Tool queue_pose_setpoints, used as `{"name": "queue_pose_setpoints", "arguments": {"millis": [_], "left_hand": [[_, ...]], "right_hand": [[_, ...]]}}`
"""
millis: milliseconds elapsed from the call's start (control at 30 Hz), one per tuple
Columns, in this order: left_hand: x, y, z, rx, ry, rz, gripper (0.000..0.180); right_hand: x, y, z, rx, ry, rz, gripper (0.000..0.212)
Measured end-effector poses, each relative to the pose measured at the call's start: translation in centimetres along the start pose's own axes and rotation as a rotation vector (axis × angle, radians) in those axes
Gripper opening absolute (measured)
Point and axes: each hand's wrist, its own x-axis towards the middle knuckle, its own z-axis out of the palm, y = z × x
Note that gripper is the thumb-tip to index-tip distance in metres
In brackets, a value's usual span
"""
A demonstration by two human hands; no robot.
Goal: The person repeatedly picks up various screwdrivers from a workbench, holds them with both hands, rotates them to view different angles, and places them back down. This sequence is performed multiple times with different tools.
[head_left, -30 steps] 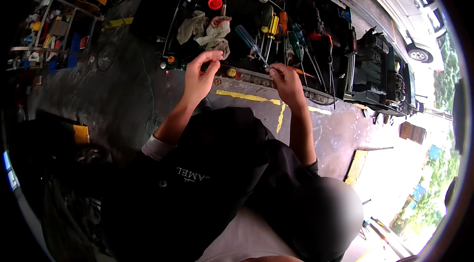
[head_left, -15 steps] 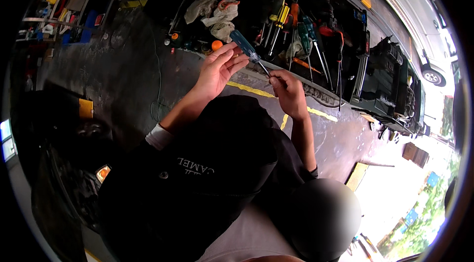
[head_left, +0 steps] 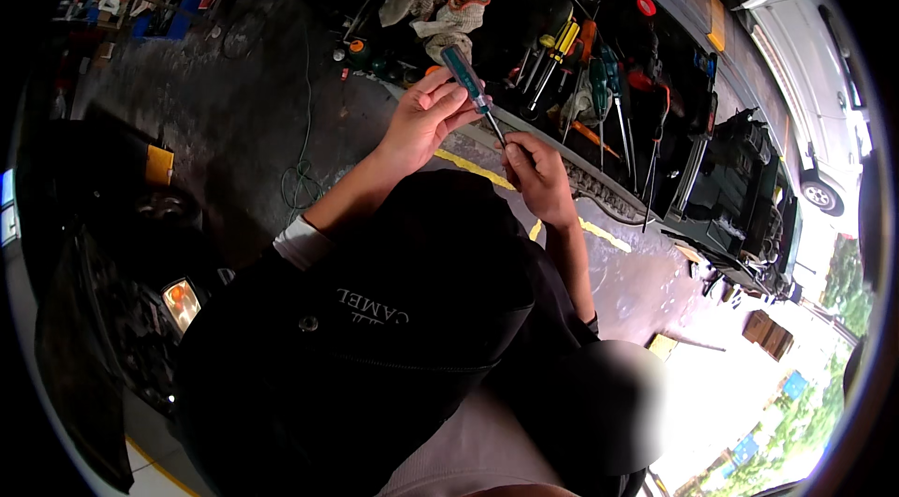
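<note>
"What do the hands hold in the head view?"

"A screwdriver with a teal handle, slanting in front of a dark bench. The right hand pinches its thin metal shaft, thumb against bent fingers. The left hand is at the handle, fingers partly extended behind it; I cannot tell whether they grip."

"And around them?"

"On the bench, pale work gloves lie toward the left, yellow-handled screwdrivers farther right."

"What could go wrong?"

"The narrow shaft could roll or slide within the right-hand pinch, if the left fingers bear little weight; the tool could then drop to the floor. The tip is not visible, probably inside the right hand, so a push on the handle could jab the palm."
</note>
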Motion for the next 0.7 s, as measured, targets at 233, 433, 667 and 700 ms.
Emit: {"name": "queue_pose_setpoints", "arguments": {"millis": [233,433,667,700], "left_hand": [[1.3,0.9,0.6,0.029,-0.018,-0.036,0.035],[3.5,2.6,1.9,0.313,-0.090,-0.098,0.037],[4.2,2.4,1.6,0.703,-0.236,-0.211,0.032],[4.0,2.4,1.8,0.726,-0.242,-0.226,0.032]], "right_hand": [[1.0,0.3,2.1,0.093,-0.085,-0.059,0.020],[1.3,0.7,2.9,0.209,-0.002,-0.052,0.023],[1.0,0.0,0.5,0.367,0.189,-0.178,0.035],[1.0,0.1,0.4,0.390,0.194,-0.190,0.035]]}}
